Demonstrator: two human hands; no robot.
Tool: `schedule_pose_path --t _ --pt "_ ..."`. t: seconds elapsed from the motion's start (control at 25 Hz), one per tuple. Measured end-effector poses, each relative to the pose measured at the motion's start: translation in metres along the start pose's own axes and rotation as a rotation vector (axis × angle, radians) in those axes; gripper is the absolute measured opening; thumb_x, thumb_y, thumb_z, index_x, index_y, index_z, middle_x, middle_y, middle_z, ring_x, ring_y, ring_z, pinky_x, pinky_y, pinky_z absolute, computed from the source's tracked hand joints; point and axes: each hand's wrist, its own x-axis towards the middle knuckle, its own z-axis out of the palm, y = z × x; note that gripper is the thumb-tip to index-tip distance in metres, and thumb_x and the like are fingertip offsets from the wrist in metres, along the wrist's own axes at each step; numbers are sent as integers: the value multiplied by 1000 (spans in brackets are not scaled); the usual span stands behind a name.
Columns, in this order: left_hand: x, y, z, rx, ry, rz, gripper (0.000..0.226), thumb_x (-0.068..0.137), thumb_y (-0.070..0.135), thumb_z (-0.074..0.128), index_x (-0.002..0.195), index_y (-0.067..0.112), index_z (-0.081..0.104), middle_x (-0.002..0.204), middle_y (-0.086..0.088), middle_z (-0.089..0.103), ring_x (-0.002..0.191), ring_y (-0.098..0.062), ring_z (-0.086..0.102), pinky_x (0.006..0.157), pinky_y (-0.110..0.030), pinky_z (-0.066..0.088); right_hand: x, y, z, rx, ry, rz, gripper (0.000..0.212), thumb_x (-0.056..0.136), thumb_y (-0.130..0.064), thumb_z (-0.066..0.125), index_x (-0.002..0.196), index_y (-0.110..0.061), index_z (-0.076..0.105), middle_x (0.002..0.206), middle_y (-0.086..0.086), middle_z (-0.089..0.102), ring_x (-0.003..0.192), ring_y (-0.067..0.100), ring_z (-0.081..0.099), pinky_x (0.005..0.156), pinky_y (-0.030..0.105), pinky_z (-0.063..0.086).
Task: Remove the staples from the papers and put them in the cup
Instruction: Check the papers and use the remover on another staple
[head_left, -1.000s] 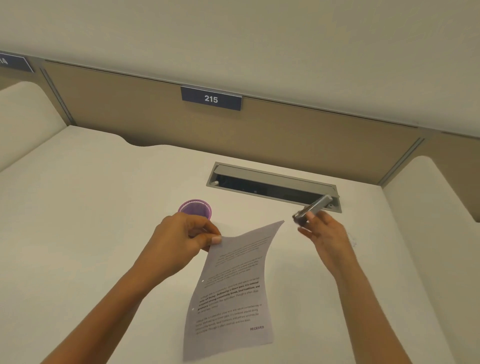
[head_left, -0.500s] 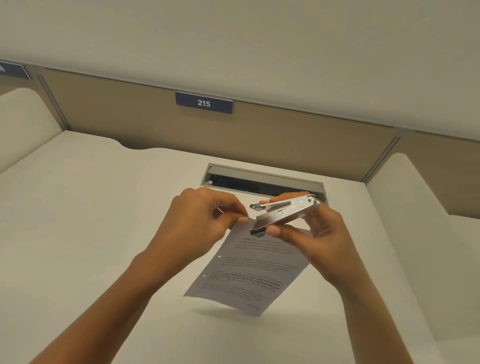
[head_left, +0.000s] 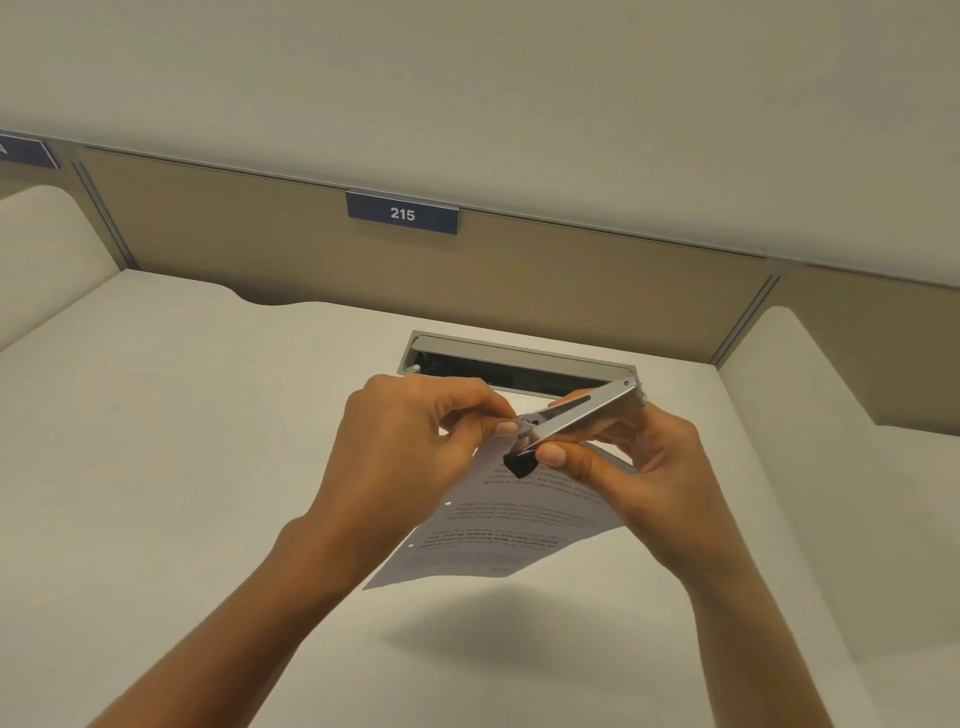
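Left hand (head_left: 410, 447) pinched white printed paper (head_left: 514, 525) corner | right hand (head_left: 644, 467) gripped silver metal staple remover (head_left: 576, 415), nose moved against left fingertips (head_left: 501, 427) | purple cup no longer seen

Stapler (head_left: 582, 415) above paper (head_left: 511, 535) — both over the desk (head_left: 182, 467).

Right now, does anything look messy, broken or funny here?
Nothing looks spilled or broken. The paper hangs tilted above the desk, only because the left hand pinches its top corner while the right hand holds the metal staple tool there. The cup is out of sight.
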Motion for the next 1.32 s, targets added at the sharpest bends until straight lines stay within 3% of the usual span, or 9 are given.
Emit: schedule_pose_path --t 0.24,0.52,0.64,0.84,0.96,1.12,1.32 --pt "-1 2 -2 51 46 26 10 85 36 66 83 34 75 78 13 77 63 -12 55 56 -24 45 1 -3 0 2 11 -18 29 63 -58 71 90 -49 67 97 -25 72 94 0 64 78 33 49" --pt "2 4 -4 -18 -28 -67 10 85 39 66 78 36 73 81 14 77 68 -7 61 57 -17 38 0 -4 0 7 15 -42 28 65 -59 70 87 -43 68 96 -23 73 92 2 66 78 32 49" --pt "4 1 -3 -75 -59 -98 11 84 40 67 78 33 74 80 13 76 70 -11 63 59 -21 43 0 -4 1 0 24 -63 19 68 -52 69 83 -41 68 93 -23 73 90 -2 65 74 23 46" --pt "6 -6 0 -209 -62 -142 9 82 40 69 78 34 75 79 17 75 74 -13 69 64 -35 55 1 -7 3 -34 15 -100 9 72 -49 68 81 -49 66 93 -24 72 92 -2 64 74 22 45" --pt "5 -5 2 -202 -24 -137 8 81 39 69 75 35 73 78 20 74 70 -9 69 61 -27 53 2 -8 2 -31 -8 -93 11 71 -50 68 82 -48 66 93 -26 71 91 -3 65 74 22 46" --pt "3 -4 3 -185 -10 -112 8 81 39 69 73 40 70 76 24 71 67 -4 64 52 -8 42 3 -8 3 -46 -8 -83 21 68 -54 68 84 -41 66 97 -19 73 91 4 66 77 32 48" --pt "3 -6 4 -231 -24 -99 10 82 37 70 73 41 69 74 26 70 71 -3 65 51 -5 43 4 -8 4 -60 -25 -94 20 69 -51 66 85 -40 64 101 -14 73 94 9 66 78 36 49"
